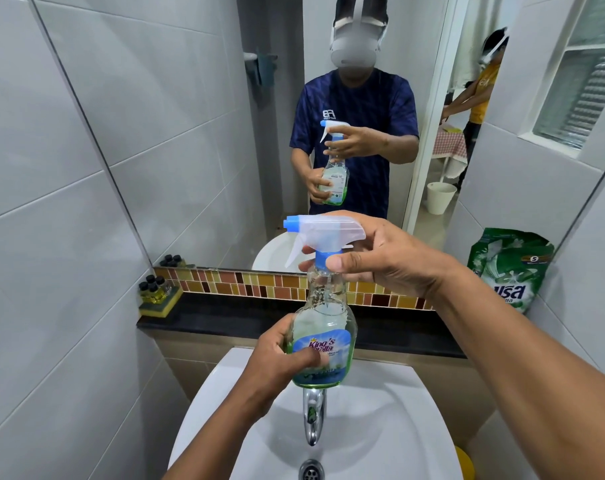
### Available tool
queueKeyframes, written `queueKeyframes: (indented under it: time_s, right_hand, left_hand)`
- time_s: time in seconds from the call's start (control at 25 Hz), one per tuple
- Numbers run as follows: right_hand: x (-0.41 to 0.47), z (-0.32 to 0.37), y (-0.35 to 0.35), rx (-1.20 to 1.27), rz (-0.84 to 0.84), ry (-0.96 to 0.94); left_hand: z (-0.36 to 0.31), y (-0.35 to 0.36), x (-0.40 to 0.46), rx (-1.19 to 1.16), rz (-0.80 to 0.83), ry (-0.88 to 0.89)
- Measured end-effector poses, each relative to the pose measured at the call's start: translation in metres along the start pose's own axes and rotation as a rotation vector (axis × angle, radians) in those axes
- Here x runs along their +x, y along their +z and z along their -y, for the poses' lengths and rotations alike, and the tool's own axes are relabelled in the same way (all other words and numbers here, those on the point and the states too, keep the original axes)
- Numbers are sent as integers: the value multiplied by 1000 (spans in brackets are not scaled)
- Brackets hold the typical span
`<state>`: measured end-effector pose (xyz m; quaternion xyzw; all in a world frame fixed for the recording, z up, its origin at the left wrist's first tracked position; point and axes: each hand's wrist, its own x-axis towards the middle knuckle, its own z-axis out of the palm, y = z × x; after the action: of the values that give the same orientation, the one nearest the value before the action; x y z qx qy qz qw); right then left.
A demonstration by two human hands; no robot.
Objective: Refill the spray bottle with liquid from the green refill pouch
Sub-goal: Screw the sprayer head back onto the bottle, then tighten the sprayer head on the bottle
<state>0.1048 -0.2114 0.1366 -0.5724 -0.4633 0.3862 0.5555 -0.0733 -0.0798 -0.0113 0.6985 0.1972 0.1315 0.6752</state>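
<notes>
I hold a clear spray bottle (323, 327) upright above the sink, a little green liquid at its bottom and a blue label on its front. My left hand (283, 355) wraps the bottle's lower body. My right hand (374, 258) pinches the blue collar under the white and blue trigger head (323, 230), thumb in front, fingers behind. The green refill pouch (509, 271) stands upright on the dark ledge at the right, leaning against the wall, apart from both hands.
A white sink (398, 417) with a chrome tap (313, 417) and drain (309, 471) lies below the bottle. Small dark-capped bottles on a yellow sponge (155, 292) sit at the left end of the black ledge (225, 320). A wall mirror (225, 133) reflects me.
</notes>
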Motion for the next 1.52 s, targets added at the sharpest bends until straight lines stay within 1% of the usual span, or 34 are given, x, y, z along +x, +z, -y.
queueKeyframes:
  time_s: [0.08,0.24,0.44,0.64,0.8,0.92,1.08,1.12,1.28,1.44,1.52]
  right_hand:
    - [0,-2,-3,4,21,8]
    - [7,-7,0,-10,-51,-16]
    - [6,-7,-7,24,41,-16]
    - [12,-12,-1,23,-80,-60]
    - [12,-20,-5,6,-69,-45]
    - [7,-46,-10,-43,-121,8]
    - [6,-102,-11,-144,-69,142]
    - [10,-117,-9,-144,-89,154]
    - [38,-158,-4,-222,-259,158]
    - [82,-195,-3,-302,-331,213]
    - [101,-213,-2,-280,-375,264]
  left_hand:
    - [1,-2,2,7,-1,1]
    - [2,0,3,0,8,-2]
    - [2,-5,5,19,19,-2]
    - [6,-10,12,14,19,7]
    - [6,-19,23,-21,29,15]
    - [3,-29,37,-45,34,3]
    - [2,-47,65,-27,85,-32]
    - [4,-52,73,-14,112,-49]
    - [15,-69,109,77,165,-91]
    - [39,-93,155,239,178,-86]
    - [53,-103,177,291,173,-90]
